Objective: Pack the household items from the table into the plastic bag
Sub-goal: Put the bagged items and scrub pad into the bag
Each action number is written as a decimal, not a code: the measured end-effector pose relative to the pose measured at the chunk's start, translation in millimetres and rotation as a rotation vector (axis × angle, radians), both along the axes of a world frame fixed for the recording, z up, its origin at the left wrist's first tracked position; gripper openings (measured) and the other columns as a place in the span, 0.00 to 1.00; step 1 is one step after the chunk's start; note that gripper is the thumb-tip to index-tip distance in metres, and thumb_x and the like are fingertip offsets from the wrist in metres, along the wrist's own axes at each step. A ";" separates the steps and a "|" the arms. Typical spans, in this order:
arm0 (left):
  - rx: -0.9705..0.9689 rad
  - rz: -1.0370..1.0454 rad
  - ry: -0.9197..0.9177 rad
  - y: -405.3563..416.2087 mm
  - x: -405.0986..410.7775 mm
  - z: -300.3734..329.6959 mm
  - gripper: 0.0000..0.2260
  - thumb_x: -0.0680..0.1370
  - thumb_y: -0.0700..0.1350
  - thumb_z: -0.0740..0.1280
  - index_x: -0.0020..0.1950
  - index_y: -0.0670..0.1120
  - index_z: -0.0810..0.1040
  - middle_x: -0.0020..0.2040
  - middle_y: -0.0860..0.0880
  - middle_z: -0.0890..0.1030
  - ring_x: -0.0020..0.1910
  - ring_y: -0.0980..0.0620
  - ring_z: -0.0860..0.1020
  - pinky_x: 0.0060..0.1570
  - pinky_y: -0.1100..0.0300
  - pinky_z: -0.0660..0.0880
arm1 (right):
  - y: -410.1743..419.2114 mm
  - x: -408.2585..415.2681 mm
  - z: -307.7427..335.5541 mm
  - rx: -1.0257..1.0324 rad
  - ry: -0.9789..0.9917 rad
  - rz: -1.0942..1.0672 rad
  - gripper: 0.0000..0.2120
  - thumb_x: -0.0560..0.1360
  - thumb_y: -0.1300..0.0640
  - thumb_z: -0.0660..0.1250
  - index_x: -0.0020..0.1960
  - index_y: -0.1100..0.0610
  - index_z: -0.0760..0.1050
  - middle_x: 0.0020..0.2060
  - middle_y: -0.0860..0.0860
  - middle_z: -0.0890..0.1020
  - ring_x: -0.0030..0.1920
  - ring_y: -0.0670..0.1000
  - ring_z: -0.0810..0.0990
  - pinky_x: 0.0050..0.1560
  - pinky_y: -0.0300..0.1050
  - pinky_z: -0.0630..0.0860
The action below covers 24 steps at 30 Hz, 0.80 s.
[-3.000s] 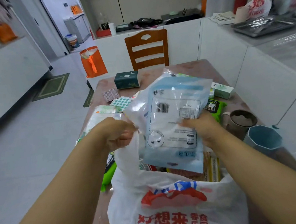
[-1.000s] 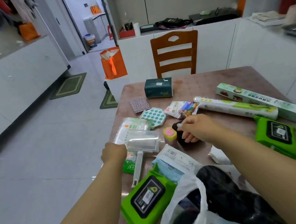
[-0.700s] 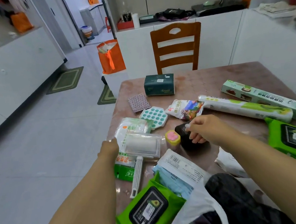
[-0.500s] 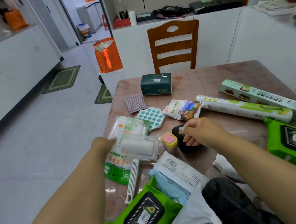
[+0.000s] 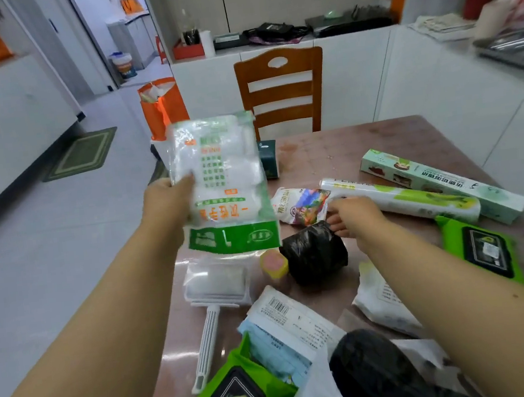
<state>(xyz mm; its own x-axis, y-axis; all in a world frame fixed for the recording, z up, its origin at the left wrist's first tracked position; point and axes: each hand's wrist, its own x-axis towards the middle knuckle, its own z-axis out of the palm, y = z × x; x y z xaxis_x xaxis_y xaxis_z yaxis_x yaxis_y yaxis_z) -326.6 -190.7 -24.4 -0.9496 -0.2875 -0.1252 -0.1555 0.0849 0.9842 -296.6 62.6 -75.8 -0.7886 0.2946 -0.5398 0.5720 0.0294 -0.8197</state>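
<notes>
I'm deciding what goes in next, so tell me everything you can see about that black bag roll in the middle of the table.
The black bag roll looks like glossy, crinkled thin plastic wound into a stubby cylinder. It lies on the brown table, beside a small pink-and-yellow item on its left. The right hand touches its upper right edge with its fingertips; whether it grips is unclear.

A clear packet (image 5: pixel 223 183) held in the left hand (image 5: pixel 167 201) carries orange and green Chinese print, upside down and too blurred to read; a white pouch (image 5: pixel 286 318) shows a barcode (image 5: pixel 275 305); lettering on the long green box (image 5: pixel 440 184) is illegible.
</notes>
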 end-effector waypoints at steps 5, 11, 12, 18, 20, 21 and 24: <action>0.382 -0.143 -0.275 36.8 10.1 -29.3 0.05 0.80 0.42 0.64 0.50 0.40 0.76 0.50 0.40 0.84 0.38 0.44 0.84 0.36 0.47 0.82 | -4.2 -12.0 0.0 -0.297 0.093 0.042 0.20 0.76 0.42 0.63 0.49 0.60 0.74 0.42 0.59 0.81 0.41 0.57 0.80 0.44 0.48 0.78; 0.263 -0.277 -0.414 57.3 -21.5 -57.9 0.16 0.80 0.54 0.61 0.45 0.41 0.76 0.37 0.44 0.81 0.34 0.49 0.79 0.34 0.58 0.77 | -8.4 -25.7 13.3 -0.173 0.092 0.115 0.05 0.76 0.63 0.66 0.46 0.67 0.76 0.43 0.56 0.78 0.26 0.49 0.80 0.18 0.30 0.69; 0.186 -0.210 -0.402 51.7 -36.2 -65.3 0.18 0.80 0.56 0.60 0.49 0.40 0.76 0.40 0.43 0.80 0.38 0.48 0.79 0.38 0.57 0.77 | -3.5 -26.8 14.5 -0.116 0.093 0.098 0.08 0.76 0.63 0.67 0.50 0.68 0.76 0.42 0.54 0.78 0.28 0.49 0.78 0.18 0.30 0.68; -0.329 0.166 -0.415 3.8 -116.3 -121.0 0.22 0.74 0.53 0.69 0.59 0.38 0.75 0.56 0.38 0.80 0.53 0.38 0.79 0.55 0.46 0.77 | 21.2 -36.1 2.0 -0.100 0.089 0.077 0.15 0.76 0.63 0.65 0.61 0.68 0.74 0.43 0.53 0.75 0.33 0.44 0.71 0.21 0.33 0.70; -0.373 0.200 -0.411 -0.8 -130.2 -134.0 0.24 0.72 0.55 0.69 0.59 0.38 0.75 0.56 0.39 0.80 0.53 0.38 0.79 0.54 0.47 0.77 | 26.1 -39.0 -4.6 -0.132 0.101 0.065 0.14 0.77 0.64 0.65 0.61 0.68 0.74 0.42 0.52 0.76 0.32 0.42 0.72 0.16 0.28 0.67; -0.362 0.222 -0.407 0.5 -136.5 -138.1 0.26 0.72 0.54 0.70 0.62 0.38 0.73 0.57 0.39 0.80 0.54 0.38 0.78 0.52 0.49 0.77 | 28.7 -42.2 -10.2 -0.154 0.104 0.057 0.13 0.77 0.64 0.65 0.59 0.67 0.75 0.40 0.50 0.77 0.31 0.42 0.72 0.15 0.28 0.66; -0.327 0.276 -0.433 12.5 -149.5 -142.0 0.29 0.72 0.51 0.72 0.67 0.38 0.67 0.60 0.40 0.77 0.56 0.39 0.77 0.39 0.55 0.74 | 29.8 -46.7 -18.6 -0.187 0.095 0.049 0.09 0.76 0.64 0.66 0.55 0.64 0.76 0.38 0.51 0.81 0.28 0.44 0.77 0.17 0.29 0.68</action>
<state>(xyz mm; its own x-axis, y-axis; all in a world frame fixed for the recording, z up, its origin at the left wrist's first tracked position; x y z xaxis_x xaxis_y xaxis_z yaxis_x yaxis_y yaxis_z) -476.1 -178.2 -166.4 -0.7169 -0.6048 -0.3468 -0.5950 0.2715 0.7565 -343.4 92.4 -94.5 -0.8496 0.1565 -0.5037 0.4932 -0.1029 -0.8638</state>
